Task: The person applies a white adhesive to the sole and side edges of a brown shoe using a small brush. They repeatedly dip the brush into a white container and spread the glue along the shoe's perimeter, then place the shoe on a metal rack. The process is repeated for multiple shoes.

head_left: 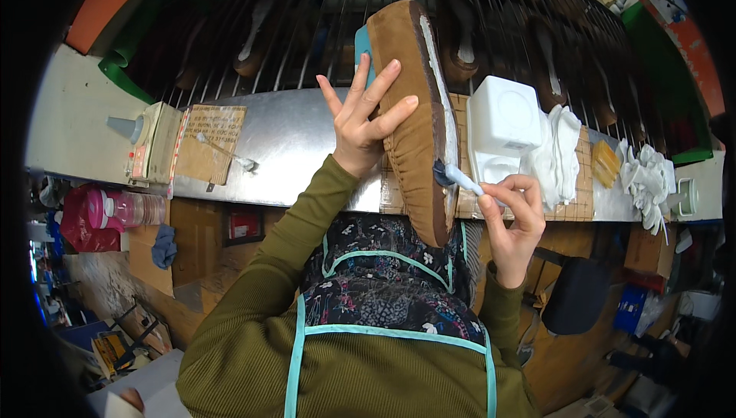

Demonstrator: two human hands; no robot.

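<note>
Head view: my left grip (360,127) is holding a brown shoe (406,96), fingers spread wide over the upper, while its gathered toe is pointing down toward my apron (383,303). A turquoise piece (361,39) is sticking out on the shoe's left side, behind my fingertips. My right grip (515,222) is pinching narrowly, holding the pale handle of a brush (464,179) between thumb and fingers, and its dark tip is touching the shoe beside the white strip running along the sole side. I'm holding the shoe across the near edge of the metal surface (291,123), just left of a white container (504,115). White gloves (648,180) are lying farther right, near a yellow block (606,163). To my left, a second brush (245,163) is resting on some cardboard (218,123). Beyond the surface, more shoes (454,31) are sitting among metal bars (337,35).
</note>
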